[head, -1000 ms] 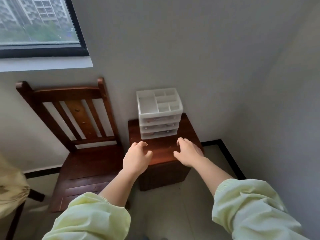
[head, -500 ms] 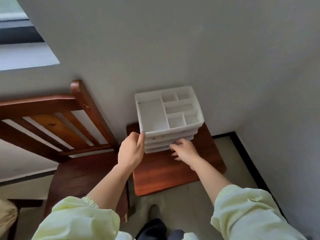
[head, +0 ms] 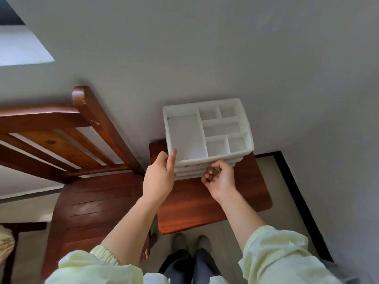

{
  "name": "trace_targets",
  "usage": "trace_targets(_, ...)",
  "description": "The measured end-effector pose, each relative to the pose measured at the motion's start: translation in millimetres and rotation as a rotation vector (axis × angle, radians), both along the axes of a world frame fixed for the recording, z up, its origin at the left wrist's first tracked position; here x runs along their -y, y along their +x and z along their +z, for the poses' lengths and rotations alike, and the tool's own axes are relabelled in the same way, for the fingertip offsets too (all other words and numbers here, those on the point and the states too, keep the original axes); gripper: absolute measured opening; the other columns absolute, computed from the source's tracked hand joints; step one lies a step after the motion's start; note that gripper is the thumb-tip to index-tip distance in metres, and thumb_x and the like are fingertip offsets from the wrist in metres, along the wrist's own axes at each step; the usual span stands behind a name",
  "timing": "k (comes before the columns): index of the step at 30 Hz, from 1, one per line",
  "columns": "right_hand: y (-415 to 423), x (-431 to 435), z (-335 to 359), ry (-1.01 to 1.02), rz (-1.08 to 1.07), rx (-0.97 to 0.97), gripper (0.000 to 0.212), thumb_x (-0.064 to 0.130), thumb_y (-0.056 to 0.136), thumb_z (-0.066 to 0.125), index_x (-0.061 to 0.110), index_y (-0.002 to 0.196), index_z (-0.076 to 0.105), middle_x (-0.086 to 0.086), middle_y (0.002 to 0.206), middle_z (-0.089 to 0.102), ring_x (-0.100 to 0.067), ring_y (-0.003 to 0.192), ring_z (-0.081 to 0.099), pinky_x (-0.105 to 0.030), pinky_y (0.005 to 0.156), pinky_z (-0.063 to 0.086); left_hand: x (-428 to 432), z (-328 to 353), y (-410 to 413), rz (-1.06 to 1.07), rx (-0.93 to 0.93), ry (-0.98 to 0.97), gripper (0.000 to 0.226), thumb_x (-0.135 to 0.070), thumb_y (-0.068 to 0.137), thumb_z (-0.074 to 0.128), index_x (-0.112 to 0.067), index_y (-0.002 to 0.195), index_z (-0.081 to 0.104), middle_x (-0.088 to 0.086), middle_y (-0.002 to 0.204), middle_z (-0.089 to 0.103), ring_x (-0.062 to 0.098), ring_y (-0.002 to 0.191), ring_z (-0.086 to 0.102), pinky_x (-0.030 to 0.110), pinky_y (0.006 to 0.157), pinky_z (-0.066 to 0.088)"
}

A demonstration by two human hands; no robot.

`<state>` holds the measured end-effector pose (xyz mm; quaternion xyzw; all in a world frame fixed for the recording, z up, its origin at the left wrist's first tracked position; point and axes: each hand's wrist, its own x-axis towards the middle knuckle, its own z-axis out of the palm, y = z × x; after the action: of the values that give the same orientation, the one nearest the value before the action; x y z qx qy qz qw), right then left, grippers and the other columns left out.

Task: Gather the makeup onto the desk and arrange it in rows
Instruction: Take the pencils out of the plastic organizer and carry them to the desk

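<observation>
Head view: left hand (head: 159, 178) flat-fingered against white drawer organizer (head: 185, 136), right hand (head: 222, 179) curled at its drawer fronts, grip unclear; wooden chair (head: 92, 199) left of both

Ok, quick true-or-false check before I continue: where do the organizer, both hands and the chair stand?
1. The white organizer stands on the small wooden table. True.
2. Its top compartments hold makeup. False: they look empty.
3. The left hand touches the organizer's front left corner with straight fingers. True.
4. The right hand lies flat on the table. False: its curled fingers pinch at a drawer front.
5. The wooden chair stands right of the table. False: it stands left of it.
</observation>
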<state>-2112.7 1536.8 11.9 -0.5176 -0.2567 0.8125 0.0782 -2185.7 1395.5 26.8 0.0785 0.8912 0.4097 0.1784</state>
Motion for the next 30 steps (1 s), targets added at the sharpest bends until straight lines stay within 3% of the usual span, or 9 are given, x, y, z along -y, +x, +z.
trace_targets(7,21,10,0,0.013,0.061,0.032,0.02,0.015,0.085,0.047,0.015,0.066,0.04,0.0,0.052,0.032,-0.015,0.05,0.033,-0.029,0.057,0.032,0,2,2,0.023,0.005,-0.037,0.057,-0.063,0.095,0.03,-0.01,0.079,0.043,0.004,0.064,0.061,0.023,0.064,0.062,0.038,0.062,0.047)
trace_targets(10,43,9,4,-0.006,0.124,0.046,0.014,0.024,0.088,0.048,0.011,0.084,0.051,-0.003,0.058,0.042,-0.017,0.054,0.041,-0.031,0.058,0.034,0,1,1,0.045,0.018,-0.044,0.061,-0.067,0.093,0.031,-0.009,0.08,0.046,0.01,0.071,0.064,0.026,0.066,0.061,0.041,0.063,0.048)
trace_targets(15,54,-17,14,0.158,0.303,0.275,0.037,0.042,0.091,0.055,0.006,0.093,0.064,-0.005,0.06,0.057,-0.019,0.055,0.054,-0.03,0.057,0.045,0,-7,23,0.093,0.108,-0.023,0.059,-0.068,0.091,0.03,-0.012,0.095,0.049,0.012,0.096,0.06,0.023,0.079,0.057,0.034,0.059,0.038)
trace_targets(17,53,-30,17,0.277,0.35,0.375,0.034,0.037,0.093,0.056,0.005,0.091,0.067,-0.003,0.058,0.057,-0.017,0.054,0.055,-0.028,0.054,0.047,0,-9,44,0.143,0.184,-0.024,0.061,-0.067,0.092,0.027,-0.013,0.113,0.047,0.007,0.105,0.058,0.02,0.086,0.056,0.032,0.067,0.038)
trace_targets(21,52,-44,23,0.405,0.463,0.44,0.023,0.019,0.091,0.054,0.006,0.077,0.065,0.001,0.05,0.054,-0.015,0.051,0.055,-0.025,0.053,0.048,-4,-9,65,0.133,0.363,-0.014,0.045,-0.043,0.099,0.035,-0.014,0.133,0.038,0.003,0.088,0.066,0.018,0.076,0.062,0.028,0.06,0.043)
trace_targets(24,60,-40,29,0.37,0.507,0.45,0.021,0.013,0.087,0.051,0.008,0.068,0.059,0.001,0.043,0.051,-0.016,0.047,0.052,-0.025,0.051,0.046,-8,-4,61,0.168,0.432,0.0,0.035,-0.028,0.096,0.04,-0.01,0.127,0.044,0.01,0.088,0.07,0.018,0.065,0.063,0.026,0.054,0.046)
trace_targets(28,80,-35,36,0.318,0.554,0.433,0.025,0.014,0.088,0.052,0.008,0.066,0.062,-0.001,0.046,0.054,-0.017,0.049,0.054,-0.026,0.055,0.048,-2,-2,60,0.112,0.491,-0.079,0.03,-0.024,0.096,0.037,-0.006,0.116,0.052,0.013,0.083,0.071,0.027,0.064,0.066,0.035,0.069,0.055)
trace_targets(30,88,-33,36,0.306,0.594,0.436,0.027,0.017,0.09,0.053,0.008,0.067,0.064,-0.001,0.046,0.055,-0.017,0.051,0.056,-0.026,0.056,0.048,4,-1,66,0.091,0.513,-0.089,0.027,-0.021,0.097,0.036,-0.008,0.115,0.052,0.011,0.083,0.07,0.025,0.065,0.066,0.029,0.061,0.052)
